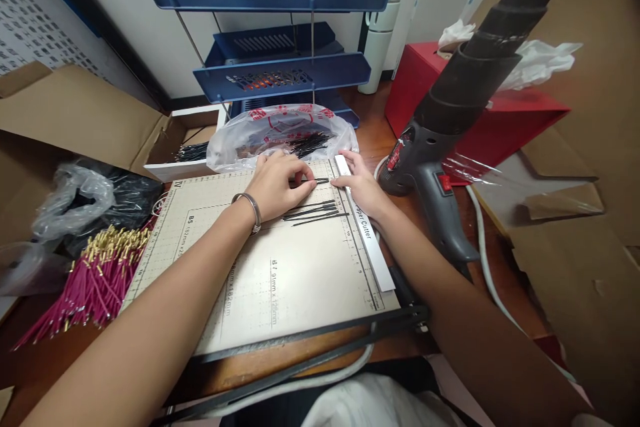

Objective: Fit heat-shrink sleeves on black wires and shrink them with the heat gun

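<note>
A gridded paper cutter (pixel 310 280) lies in front of me, with a white bar (pixel 367 233) along its right side. My left hand (pixel 280 185), a metal bangle at its wrist, pinches thin black wires (pixel 323 181) between thumb and fingers, flat over the board. Their right ends point toward the white bar. My right hand (pixel 364 188) is around the bar's upper part, its thumb reaching left close to the wire ends; whether it touches them I cannot tell. Several more black wires (pixel 315 211) lie side by side on the board just below my left hand.
Behind the cutter sits a clear plastic bag (pixel 280 130) holding black wires. A heat gun (pixel 435 167) stands at right beside a red tissue box (pixel 520 113). Magenta wires with gold ends (pixel 105 273) are heaped at left. A blue rack (pixel 280 73) rises at the back.
</note>
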Tool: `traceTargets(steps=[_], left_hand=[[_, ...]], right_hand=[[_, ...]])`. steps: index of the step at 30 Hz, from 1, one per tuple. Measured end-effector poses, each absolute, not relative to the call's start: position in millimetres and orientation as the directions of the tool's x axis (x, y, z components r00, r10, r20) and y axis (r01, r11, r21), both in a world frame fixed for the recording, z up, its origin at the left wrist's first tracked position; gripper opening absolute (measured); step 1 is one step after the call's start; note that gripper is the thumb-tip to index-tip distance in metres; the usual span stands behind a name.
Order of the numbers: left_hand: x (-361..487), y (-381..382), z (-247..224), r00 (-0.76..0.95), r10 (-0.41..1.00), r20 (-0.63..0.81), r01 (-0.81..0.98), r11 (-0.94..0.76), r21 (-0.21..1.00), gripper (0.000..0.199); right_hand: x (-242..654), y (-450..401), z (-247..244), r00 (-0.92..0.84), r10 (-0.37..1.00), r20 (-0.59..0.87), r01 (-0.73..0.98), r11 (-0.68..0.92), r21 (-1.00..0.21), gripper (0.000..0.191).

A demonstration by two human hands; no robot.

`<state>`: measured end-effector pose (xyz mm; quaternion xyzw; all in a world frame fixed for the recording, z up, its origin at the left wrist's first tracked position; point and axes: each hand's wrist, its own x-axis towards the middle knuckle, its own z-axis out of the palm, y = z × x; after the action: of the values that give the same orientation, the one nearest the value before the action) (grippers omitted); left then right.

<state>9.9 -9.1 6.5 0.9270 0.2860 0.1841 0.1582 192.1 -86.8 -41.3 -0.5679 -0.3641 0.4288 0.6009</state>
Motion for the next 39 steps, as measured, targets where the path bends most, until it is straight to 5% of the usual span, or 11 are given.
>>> traceTargets(steps=[20, 39], left_hand=[[8.1, -20.2, 14.4, 0.872, 0.456, 0.179, 0.327, -0.814, 0.480, 0.019], [8.9, -15.1, 7.8, 0.795, 0.535, 0.286, 0.433, -0.831, 0.350, 0.024]], right_hand=[[194.5, -86.7, -40.2, 0.370, 0.927, -0.058, -0.084, -0.028, -0.996, 0.077], [194.0, -88.6, -39.3, 0.330, 0.943, -0.053, -0.091, -0.024, -0.996, 0.087]])
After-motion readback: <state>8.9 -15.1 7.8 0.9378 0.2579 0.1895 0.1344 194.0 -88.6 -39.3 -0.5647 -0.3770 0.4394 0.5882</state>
